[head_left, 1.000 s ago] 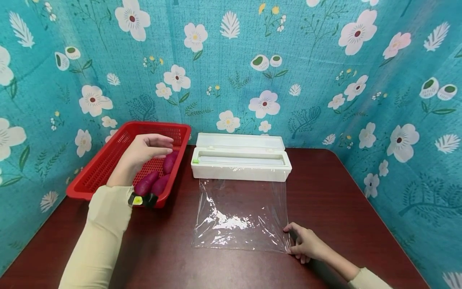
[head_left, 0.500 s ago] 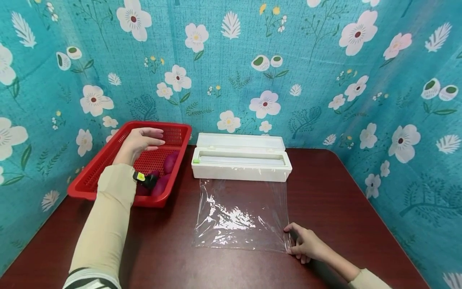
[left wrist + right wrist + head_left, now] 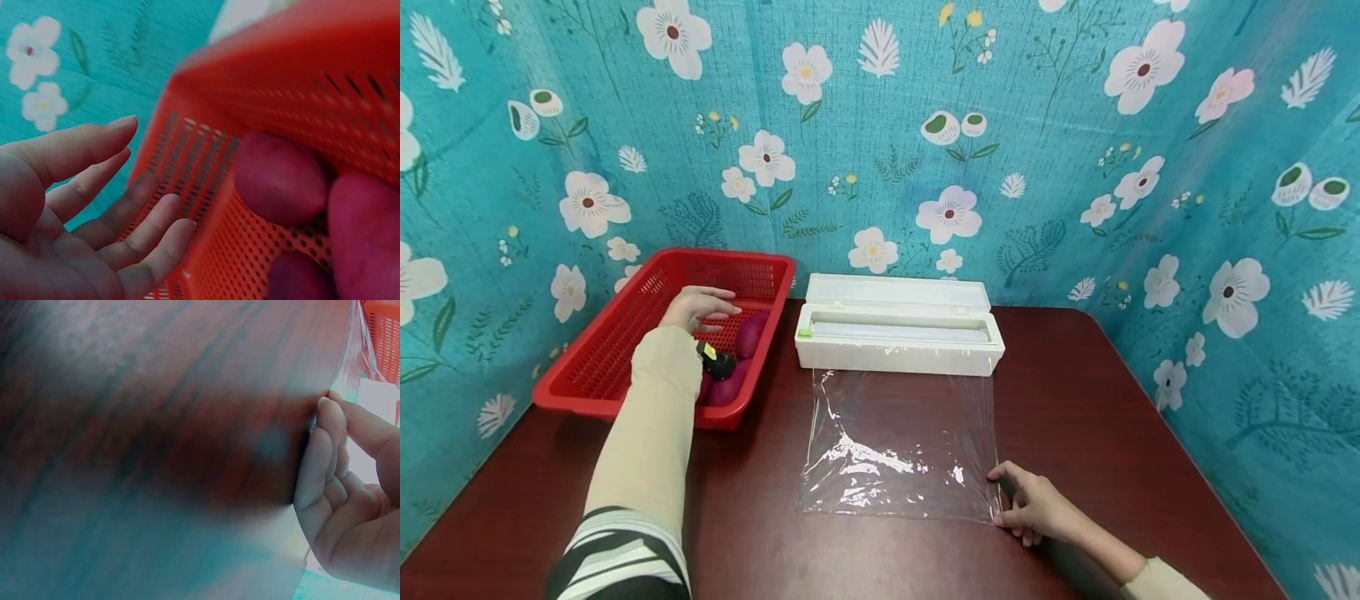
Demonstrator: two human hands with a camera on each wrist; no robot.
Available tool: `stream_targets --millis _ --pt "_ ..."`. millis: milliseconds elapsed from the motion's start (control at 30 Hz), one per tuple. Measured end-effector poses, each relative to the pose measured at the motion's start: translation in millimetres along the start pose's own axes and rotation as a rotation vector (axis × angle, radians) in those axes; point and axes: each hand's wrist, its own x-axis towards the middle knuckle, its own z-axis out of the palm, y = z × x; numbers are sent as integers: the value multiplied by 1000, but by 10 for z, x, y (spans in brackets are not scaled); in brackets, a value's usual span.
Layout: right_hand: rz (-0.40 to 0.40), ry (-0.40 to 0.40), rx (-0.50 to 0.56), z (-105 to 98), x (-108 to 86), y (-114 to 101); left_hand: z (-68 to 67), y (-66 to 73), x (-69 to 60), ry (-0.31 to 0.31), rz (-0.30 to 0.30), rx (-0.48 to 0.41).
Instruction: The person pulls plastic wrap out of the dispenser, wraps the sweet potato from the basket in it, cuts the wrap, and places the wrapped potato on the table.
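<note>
My left hand (image 3: pixel 700 308) hovers over the red basket (image 3: pixel 568 392), fingers loosely bent and holding nothing. In the left wrist view the left hand (image 3: pixel 94 219) is beside purple sweet potatoes (image 3: pixel 284 178), apart from them. The left arm partly hides them in the head view. My right hand (image 3: pixel 1037 504) pinches the near right corner of a clear sheet of plastic wrap (image 3: pixel 880 467). That sheet runs out over the table from a white wrap dispenser (image 3: pixel 898 357) with its lid raised. In the right wrist view the right hand (image 3: pixel 350 494) has its outer fingers curled.
A dark red-brown table (image 3: pixel 1090 400) bears everything. Blue floral cloth (image 3: pixel 865 150) hangs behind it and along both sides. The basket stands at the table's back left, left of the dispenser. A green piece (image 3: pixel 805 332) sits at the dispenser's left end.
My left hand first drew back leftward, then moved slightly forward and down over the basket, its forearm shifting right. The right hand and the plastic wrap have stayed in place.
</note>
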Motion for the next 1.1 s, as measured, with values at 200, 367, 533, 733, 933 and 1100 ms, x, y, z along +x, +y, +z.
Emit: stream_targets --millis 200,367,533,733,933,1100 --pt "0 3 8 -5 15 -1 38 -52 98 46 -41 92" --pt "-1 5 7 -4 12 5 81 -67 167 69 -34 148" --pt "-3 7 4 -4 6 8 114 -91 201 67 -57 117" --pt "6 -4 14 -11 11 6 137 -132 234 44 -65 122" --pt "19 -3 15 -19 18 3 138 -166 284 22 -59 187" --pt "26 -10 28 -9 12 9 109 -227 324 -34 -68 267"
